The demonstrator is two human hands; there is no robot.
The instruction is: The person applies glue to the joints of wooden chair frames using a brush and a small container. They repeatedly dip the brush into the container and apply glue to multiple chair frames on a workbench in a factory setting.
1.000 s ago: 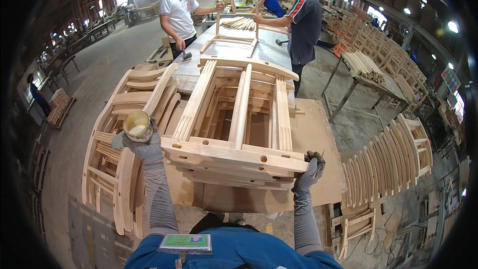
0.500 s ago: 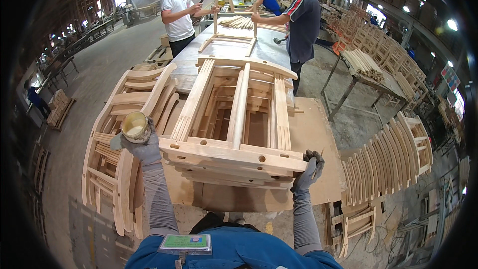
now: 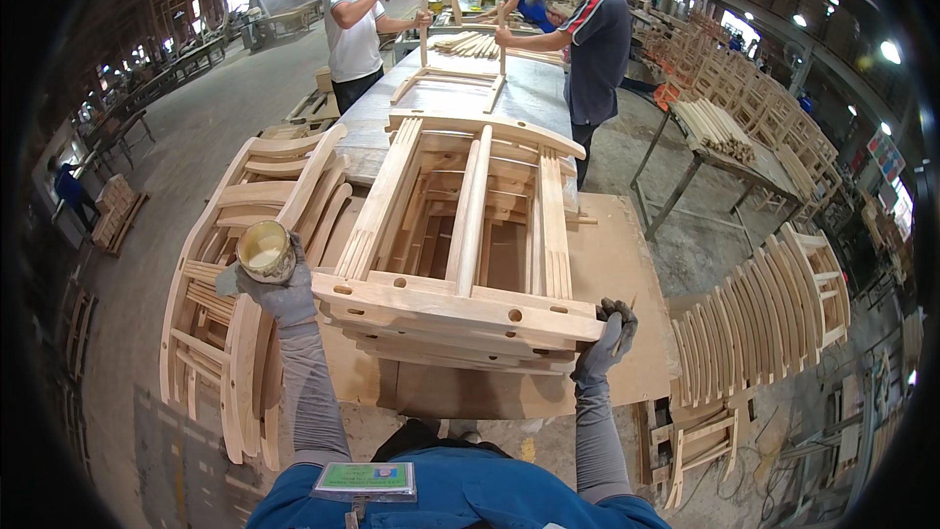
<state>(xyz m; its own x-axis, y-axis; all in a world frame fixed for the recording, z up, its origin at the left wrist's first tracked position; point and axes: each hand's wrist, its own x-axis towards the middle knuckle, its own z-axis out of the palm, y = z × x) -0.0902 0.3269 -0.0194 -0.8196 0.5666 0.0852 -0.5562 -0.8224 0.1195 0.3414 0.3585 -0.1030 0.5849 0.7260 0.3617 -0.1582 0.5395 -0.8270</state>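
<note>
In my gloved left hand point(image 3: 282, 296) is a round tin point(image 3: 265, 249), tilted so its pale contents show; the fingers wrap around it from behind and below. Right in front of me stands a stack of wooden chair frames point(image 3: 460, 309), with slats and a round rod point(image 3: 474, 211) running away from me across the top one. The near rail has several oval and round holes along it. My gloved right hand point(image 3: 609, 341) is closed around the right end of this rail. Its palm side is hidden.
Curved wooden frames point(image 3: 257, 194) lean at the left, with a row of curved parts point(image 3: 759, 318) at the right. Cardboard point(image 3: 627, 264) lies under the stack. Beyond, two people stand at a metal-topped table point(image 3: 446, 98) holding an upright frame. A side table point(image 3: 725, 167) carries wooden sticks.
The person at the far left has raised a hammer toward head height. My hands, the tin and the stack have hardly moved.
</note>
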